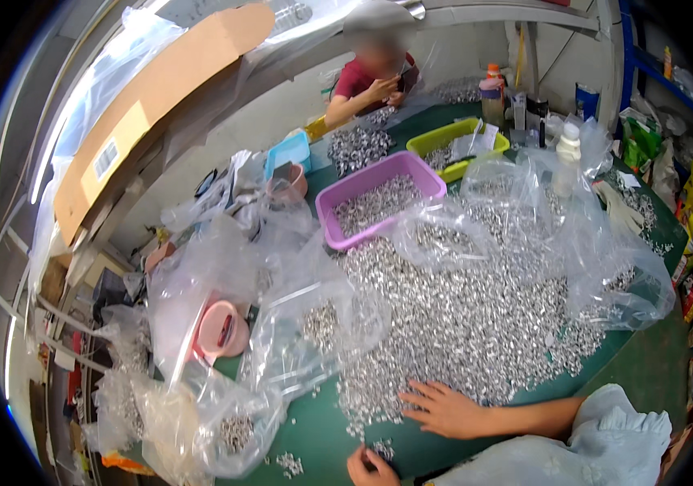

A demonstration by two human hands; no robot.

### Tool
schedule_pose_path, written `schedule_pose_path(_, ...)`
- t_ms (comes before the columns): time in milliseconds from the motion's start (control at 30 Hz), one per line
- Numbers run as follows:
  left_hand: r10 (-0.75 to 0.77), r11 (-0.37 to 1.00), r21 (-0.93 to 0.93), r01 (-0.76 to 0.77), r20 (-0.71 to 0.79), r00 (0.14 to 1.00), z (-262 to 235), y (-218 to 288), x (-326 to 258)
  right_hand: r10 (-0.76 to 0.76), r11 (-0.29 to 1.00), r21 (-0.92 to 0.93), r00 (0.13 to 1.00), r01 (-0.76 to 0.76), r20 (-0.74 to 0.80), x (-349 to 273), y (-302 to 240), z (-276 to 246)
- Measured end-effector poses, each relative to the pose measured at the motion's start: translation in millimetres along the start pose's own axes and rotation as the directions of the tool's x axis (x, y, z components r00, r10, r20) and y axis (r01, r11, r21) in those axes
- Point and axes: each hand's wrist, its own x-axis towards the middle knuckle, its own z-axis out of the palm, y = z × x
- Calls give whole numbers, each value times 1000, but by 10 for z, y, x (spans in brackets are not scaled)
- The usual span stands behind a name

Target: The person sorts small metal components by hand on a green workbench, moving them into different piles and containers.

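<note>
A wide heap of small shiny silver metal pieces (460, 324) spreads over the green table (326, 433). My right hand (448, 411) lies flat on the heap's near edge, fingers spread, holding nothing. At the lower edge of the head view, my left hand (371, 470) is curled, its thumb and forefinger bent towards each other. Just beyond its fingertips lies a small cluster of the metal pieces (381, 448), apart from the heap. Whatever the curled fingers hold, if anything, cannot be made out.
Behind the heap stand a purple tub (436, 180) of pieces and a green tray (421, 146). Clear plastic bags (306, 324) surround the heap. A pink cup (223, 328) is at left. Across the table, a person (363, 85) raises both hands.
</note>
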Motion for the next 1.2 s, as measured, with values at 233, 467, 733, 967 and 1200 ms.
schedule_pose_path(233, 123, 991, -43, -123, -7, 992, -89, 77, 41, 62, 964, 263, 996, -42, -70, 2, 56, 40)
schedule_pose_path(467, 281, 960, -106, -261, 362, 889, -172, 5, 161, 85, 988, -138, 994, -75, 68, 63, 21, -54)
schedule_pose_path(733, 460, 886, -144, -441, 403, 792, -166, 204, 230, 101, 994, -31, 987, -105, -129, 63, 4, -15)
schedule_pose_path(967, 384, 921, -209, -328, 360, 850, -65, 26, 326, 149, 982, -110, 986, -156, -68, 66, 56, -198)
schedule_pose_path(1200, 375, 910, -351, -221, 467, 801, -265, 65, 204, 120, 987, -71, 960, -142, -251, 94, 2, -381)
